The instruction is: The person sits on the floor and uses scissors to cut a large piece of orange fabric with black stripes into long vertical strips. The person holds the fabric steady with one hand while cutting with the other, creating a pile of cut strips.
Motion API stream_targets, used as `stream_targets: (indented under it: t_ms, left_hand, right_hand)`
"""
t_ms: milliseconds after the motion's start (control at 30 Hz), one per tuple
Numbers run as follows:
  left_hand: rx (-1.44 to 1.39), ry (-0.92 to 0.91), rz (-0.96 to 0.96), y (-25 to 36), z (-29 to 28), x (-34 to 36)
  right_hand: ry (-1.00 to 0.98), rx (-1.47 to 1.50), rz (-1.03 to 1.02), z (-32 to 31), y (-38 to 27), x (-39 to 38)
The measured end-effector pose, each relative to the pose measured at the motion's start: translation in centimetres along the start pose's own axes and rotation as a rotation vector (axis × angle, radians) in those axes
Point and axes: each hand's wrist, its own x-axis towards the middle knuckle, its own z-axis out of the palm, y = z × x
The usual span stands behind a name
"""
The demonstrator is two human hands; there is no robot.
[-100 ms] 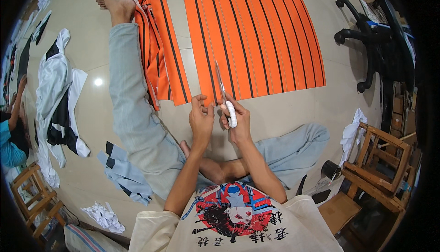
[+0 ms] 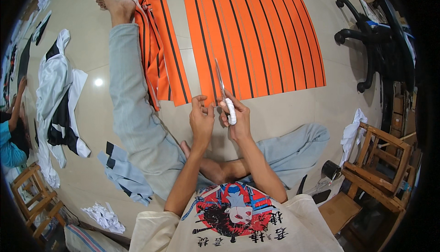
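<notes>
A wide sheet of orange fabric with black stripes (image 2: 270, 36) lies flat on the floor in front of me. My right hand (image 2: 238, 119) is closed round scissors (image 2: 220, 78) with white-wrapped handles. Their long blade points away from me, over the sheet's near left part, along a grey line between two black stripes. My left hand (image 2: 201, 119) is at the sheet's near left corner, its fingers closed on the fabric edge. Left of the sheet lie a separate orange strip (image 2: 172, 46) and a bunched pile of striped orange pieces (image 2: 149, 50), beside my outstretched leg.
White and black garments (image 2: 57, 91) and blue-grey scraps (image 2: 123, 172) lie to the left. Another person's arm (image 2: 18, 105) shows at the far left edge. A black wheeled chair base (image 2: 366, 41) stands at the right, above a wooden stool (image 2: 380, 160) and a black cup (image 2: 330, 169).
</notes>
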Motion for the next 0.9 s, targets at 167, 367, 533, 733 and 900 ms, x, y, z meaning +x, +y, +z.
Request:
stream_targets:
  t_ms: [167, 367, 533, 733, 900]
  left_hand:
    - [0.012, -0.012, -0.007, 0.2, 0.0, 0.0]
    - [0.001, -0.009, -0.007, 0.7, 0.4, 0.7]
    - [-0.003, -0.010, 0.003, 0.7, 0.3, 0.7]
    - [0.000, -0.008, 0.033, 0.5, 0.3, 0.7]
    - [-0.008, -0.005, 0.032, 0.3, 0.3, 0.2]
  right_hand:
    - [-0.003, -0.003, 0.020, 0.3, -0.3, 1.7]
    - [-0.031, -0.007, -0.002, 0.7, -0.3, 3.1]
    - [-0.029, -0.038, -0.003, 0.7, -1.3, 3.2]
    - [-0.035, -0.057, -0.024, 1.9, -2.5, 5.0]
    - [-0.031, -0.111, -0.013, 2.3, -2.4, 5.2]
